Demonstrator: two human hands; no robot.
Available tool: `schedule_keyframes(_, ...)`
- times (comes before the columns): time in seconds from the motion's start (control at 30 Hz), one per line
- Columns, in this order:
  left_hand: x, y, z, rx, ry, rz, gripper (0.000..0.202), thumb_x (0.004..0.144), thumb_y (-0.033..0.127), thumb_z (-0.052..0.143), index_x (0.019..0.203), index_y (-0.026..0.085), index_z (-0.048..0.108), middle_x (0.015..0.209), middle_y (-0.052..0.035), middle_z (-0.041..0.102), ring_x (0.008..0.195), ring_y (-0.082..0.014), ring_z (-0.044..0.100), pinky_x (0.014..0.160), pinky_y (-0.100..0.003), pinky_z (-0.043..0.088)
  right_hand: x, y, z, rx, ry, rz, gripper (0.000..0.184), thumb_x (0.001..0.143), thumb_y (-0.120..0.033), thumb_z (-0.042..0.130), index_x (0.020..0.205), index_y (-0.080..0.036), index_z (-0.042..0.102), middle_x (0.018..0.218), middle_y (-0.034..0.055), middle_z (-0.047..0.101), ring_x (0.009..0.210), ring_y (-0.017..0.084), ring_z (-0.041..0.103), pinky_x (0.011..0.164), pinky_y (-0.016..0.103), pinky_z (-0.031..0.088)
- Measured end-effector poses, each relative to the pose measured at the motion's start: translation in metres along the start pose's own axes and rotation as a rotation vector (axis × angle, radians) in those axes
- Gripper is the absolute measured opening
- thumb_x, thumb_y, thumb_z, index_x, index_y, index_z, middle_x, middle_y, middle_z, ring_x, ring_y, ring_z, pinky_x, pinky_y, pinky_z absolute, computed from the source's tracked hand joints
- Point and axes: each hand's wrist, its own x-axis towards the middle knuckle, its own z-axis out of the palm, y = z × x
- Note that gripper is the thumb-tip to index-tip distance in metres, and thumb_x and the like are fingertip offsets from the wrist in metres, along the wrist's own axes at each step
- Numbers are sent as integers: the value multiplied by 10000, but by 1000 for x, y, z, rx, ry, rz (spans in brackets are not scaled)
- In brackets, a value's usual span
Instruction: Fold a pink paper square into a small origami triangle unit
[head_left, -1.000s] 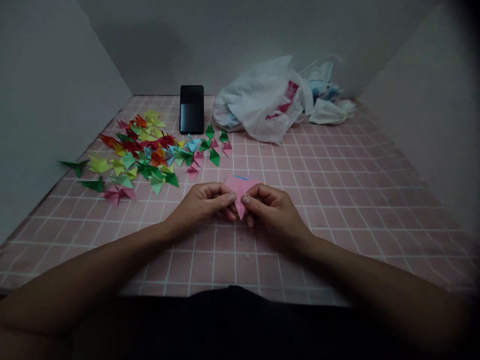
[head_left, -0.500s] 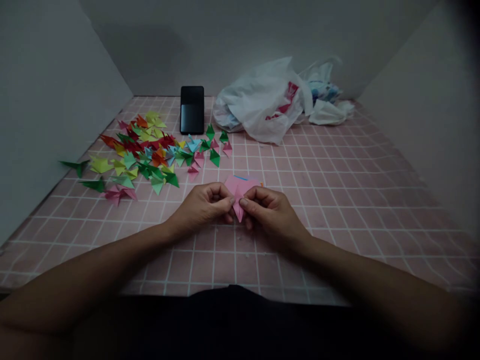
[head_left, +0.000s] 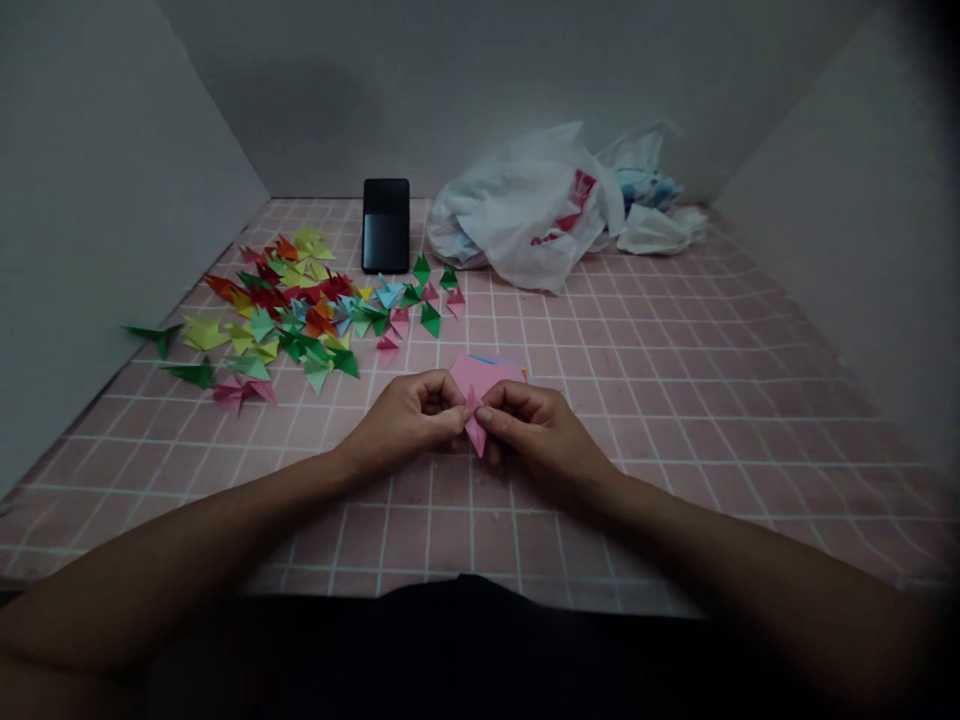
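Observation:
A narrow, pointed piece of folded pink origami paper (head_left: 475, 434) is pinched between my two hands, one tip toward me. My left hand (head_left: 421, 412) grips its left side between thumb and fingers. On the right side, my right hand (head_left: 531, 425) pinches it the same way, thumb close to the centre fold. Just behind lies a stack of coloured paper sheets (head_left: 484, 372), pink on top, with blue and orange edges showing. My hands hide the near part of the stack and some fingertips.
Many folded paper cranes (head_left: 300, 320) in several colours spread over the left of the pink checked tablecloth (head_left: 675, 420). A black phone (head_left: 386, 228) leans upright at the back. White plastic bags (head_left: 525, 205) lie to its right. Pale walls (head_left: 90, 200) enclose the sides and back.
The folded pink paper has become narrower and tilts slightly, its upper point shifting left. Both hands stay closed on it, with small finger movements. The whole view has shifted slightly downward.

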Motion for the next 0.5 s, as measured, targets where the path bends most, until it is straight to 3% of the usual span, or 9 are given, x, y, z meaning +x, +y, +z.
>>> schedule_keyframes(0.2, 1, -3, -1, -66, -58, 3, 231, 762, 315, 719, 726, 157, 555, 604, 37, 605, 536, -67, 563, 525, -162, 447, 0, -1, -1, -20, -16, -4, 250, 838, -370, 690, 722, -190, 560, 495, -48, 582, 434, 83, 494, 458, 209, 380)
schedule_keyframes(0.37, 1, -5, -2, -52, -14, 49, 234, 726, 285, 746, 714, 159, 550, 628, 58, 561, 533, -61, 545, 514, -163, 446, 1, -1, 1, 33, -50, 18, 283, 823, -416, 733, 767, -190, 572, 512, -51, 586, 443, 88, 512, 467, 216, 400)
schedule_keyframes(0.5, 1, -7, -2, -37, -40, 62, 214, 776, 325, 718, 755, 159, 585, 669, 43, 584, 569, -75, 566, 560, -188, 485, 0, -5, 1, 3, -66, 46, 314, 806, -425, 753, 735, -188, 560, 505, -51, 569, 440, 84, 494, 455, 212, 372)
